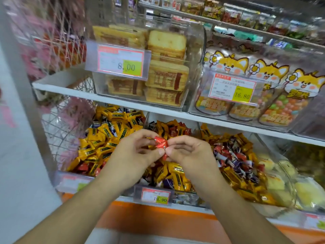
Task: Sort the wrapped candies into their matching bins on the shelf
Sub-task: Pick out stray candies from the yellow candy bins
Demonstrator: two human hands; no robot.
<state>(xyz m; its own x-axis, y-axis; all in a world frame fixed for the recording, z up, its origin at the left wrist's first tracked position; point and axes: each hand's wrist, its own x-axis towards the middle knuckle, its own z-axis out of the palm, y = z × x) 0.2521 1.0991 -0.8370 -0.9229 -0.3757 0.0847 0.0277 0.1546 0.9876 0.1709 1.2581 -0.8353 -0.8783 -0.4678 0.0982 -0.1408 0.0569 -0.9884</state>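
Candy (160, 143), red-wrapped, is pinched between the left hand (139, 152) and right hand (189, 152) above the middle bin (184, 195); fingertips curl on its ends; best pass it to one hand, check colour, then drop it among matching reds.

1. The left hand (139, 150) and right hand (190, 152) meet above the middle bin (182, 194), both pinching one red candy (160, 143).
2. The left bin (70, 180) holds mostly yellow candies (103, 134).
3. The right bin (281, 175) holds mixed yellow, red and purple pieces.
4. On the shelf (123, 101) above stand clear boxes of crackers (167, 43) and jars (284, 110).
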